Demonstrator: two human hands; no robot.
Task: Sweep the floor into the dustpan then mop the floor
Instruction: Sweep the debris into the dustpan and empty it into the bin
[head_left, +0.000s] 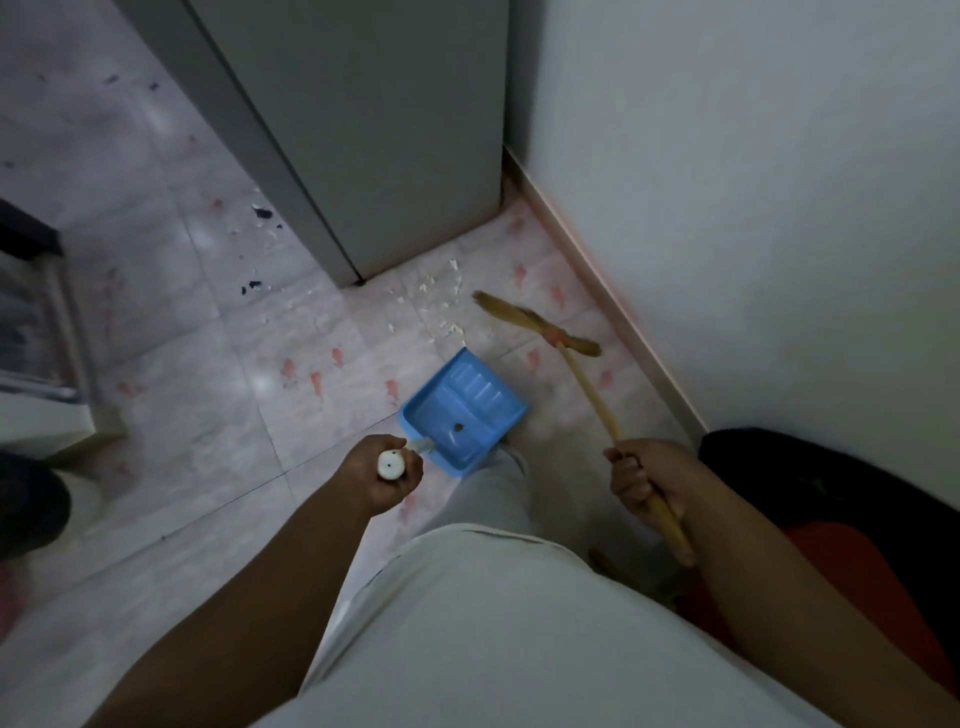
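A blue dustpan (462, 410) rests on the tiled floor just ahead of my leg, with one small dark bit lying inside it. My left hand (382, 475) is shut on its white handle. My right hand (644, 478) grips the wooden stick of a broom (582, 374), whose straw head (535, 322) lies on the floor beyond the pan, near the wall. White crumbs and scraps (439, 299) are scattered between the broom head and the cabinet corner. More scraps, some dark (260, 223), lie further left along the cabinet.
A tall grey cabinet (363, 130) stands ahead, its corner touching the debris. A white wall with a skirting board (613, 306) runs along the right. A dark and red object (841, 519) sits at my right. A metal rack (36, 322) stands at the left edge.
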